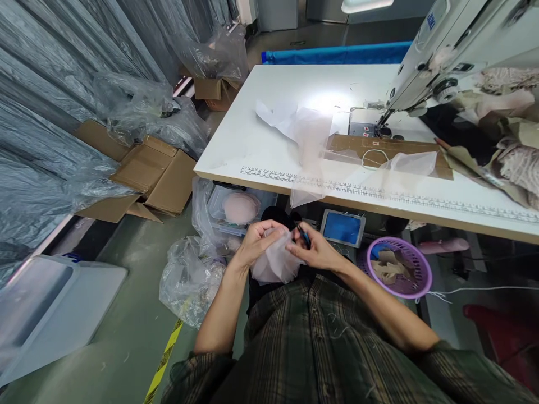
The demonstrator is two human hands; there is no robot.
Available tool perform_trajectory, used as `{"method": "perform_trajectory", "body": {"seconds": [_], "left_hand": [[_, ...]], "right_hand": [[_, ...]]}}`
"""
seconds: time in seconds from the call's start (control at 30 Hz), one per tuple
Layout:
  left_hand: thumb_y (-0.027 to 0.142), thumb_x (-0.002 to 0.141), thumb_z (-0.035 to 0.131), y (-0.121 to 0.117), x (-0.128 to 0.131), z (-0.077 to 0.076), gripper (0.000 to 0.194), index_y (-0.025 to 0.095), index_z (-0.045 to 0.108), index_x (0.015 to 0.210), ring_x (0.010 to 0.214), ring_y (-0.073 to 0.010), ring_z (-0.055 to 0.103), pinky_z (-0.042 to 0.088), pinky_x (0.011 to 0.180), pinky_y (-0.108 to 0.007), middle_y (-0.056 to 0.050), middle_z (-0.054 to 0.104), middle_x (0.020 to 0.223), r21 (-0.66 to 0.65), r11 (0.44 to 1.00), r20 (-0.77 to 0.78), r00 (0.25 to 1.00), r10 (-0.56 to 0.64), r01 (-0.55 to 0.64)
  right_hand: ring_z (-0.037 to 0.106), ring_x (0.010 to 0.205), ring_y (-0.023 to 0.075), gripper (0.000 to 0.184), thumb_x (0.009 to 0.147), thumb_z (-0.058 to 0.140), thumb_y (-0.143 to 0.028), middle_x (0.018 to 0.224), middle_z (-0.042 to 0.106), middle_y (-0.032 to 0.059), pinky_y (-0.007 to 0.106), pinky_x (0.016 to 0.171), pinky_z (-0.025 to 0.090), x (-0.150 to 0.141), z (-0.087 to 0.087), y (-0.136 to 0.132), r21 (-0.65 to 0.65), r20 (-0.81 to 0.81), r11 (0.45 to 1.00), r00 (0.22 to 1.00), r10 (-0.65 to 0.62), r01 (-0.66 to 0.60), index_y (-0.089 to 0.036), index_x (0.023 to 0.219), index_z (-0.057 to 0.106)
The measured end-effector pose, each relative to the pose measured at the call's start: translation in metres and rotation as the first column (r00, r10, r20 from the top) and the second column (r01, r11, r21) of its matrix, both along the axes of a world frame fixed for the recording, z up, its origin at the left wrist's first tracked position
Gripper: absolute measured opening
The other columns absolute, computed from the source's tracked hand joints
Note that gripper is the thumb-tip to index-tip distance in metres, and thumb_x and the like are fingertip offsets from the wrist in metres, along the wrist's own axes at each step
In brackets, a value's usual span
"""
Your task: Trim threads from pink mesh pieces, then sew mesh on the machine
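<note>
Green plaid shirt (311,336) occupies the near foreground; leftmost, a translucent plastic bin (63,314) sits on the floor, with an open cardboard carton (155,174) beyond it and a clear plastic bag (189,280) to its right. Left hand (259,244): fingers closed on the far left edge of the sheer pale fabric (275,264), which is bunched above the lap, just short of the white sewing table (236,134); its long axis cannot be told. Right hand (314,247): fingers curled round small dark-and-blue snips (305,235), thumb against the fabric's right edge. Critical relation: the fabric lies directly left of the snips, between both hands; the snips' axis slants away and leftward; the right hand is nearer the fabric's right edge. Farther right stand the purple basket (426,272) and, above, the industrial sewing machine (438,62).
</note>
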State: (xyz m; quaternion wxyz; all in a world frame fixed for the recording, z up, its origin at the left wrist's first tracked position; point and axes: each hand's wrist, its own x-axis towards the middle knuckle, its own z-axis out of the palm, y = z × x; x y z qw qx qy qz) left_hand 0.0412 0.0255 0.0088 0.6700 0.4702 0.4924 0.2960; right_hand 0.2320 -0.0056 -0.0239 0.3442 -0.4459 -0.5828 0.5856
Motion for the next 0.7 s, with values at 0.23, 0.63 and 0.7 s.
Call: {"method": "perform_trajectory", "body": {"seconds": [0.23, 0.63, 0.7], "left_hand": [[0.038, 0.082, 0.066, -0.017, -0.021, -0.040, 0.023, 0.022, 0.073, 0.097, 0.095, -0.0203, 0.064, 0.050, 0.090, -0.034, -0.004, 0.067, 0.098, 0.311, 0.920, -0.511, 0.858, -0.051, 0.240], [0.044, 0.079, 0.069, 0.041, 0.052, -0.004, 0.035, 0.014, 0.067, 0.097, 0.074, -0.0143, 0.063, 0.051, 0.074, -0.026, -0.006, 0.070, 0.084, 0.291, 0.922, 0.018, 0.965, 0.260, -0.254], [0.041, 0.077, 0.069, 0.048, 0.059, 0.000, 0.028, 0.014, 0.067, 0.083, 0.064, -0.0121, 0.058, 0.047, 0.064, -0.023, -0.002, 0.067, 0.072, 0.332, 0.916, 0.006, 0.971, 0.237, -0.226]], "right_hand": [[0.047, 0.062, 0.0122, 0.019, 0.089, 0.056, -0.033, 0.072, 0.052, -0.0021, 0.025, 0.061, 0.036, -0.003, -0.041, -0.028, -0.097, 0.301, 0.984, 0.938, 0.173, -0.151, -0.020, 0.080, 0.045], [0.054, 0.075, 0.0179, 0.015, 0.091, 0.054, -0.034, 0.082, 0.057, 0.0049, 0.028, 0.067, 0.043, 0.014, 0.037, 0.026, 0.541, 0.271, 0.837, 0.926, -0.261, 0.077, -0.022, 0.081, 0.050], [0.056, 0.080, 0.0190, 0.012, 0.092, 0.053, -0.033, 0.089, 0.060, 0.0069, 0.028, 0.068, 0.042, 0.011, 0.057, 0.052, 0.604, 0.314, 0.792, 0.888, -0.336, 0.086, -0.021, 0.088, 0.055]]}}
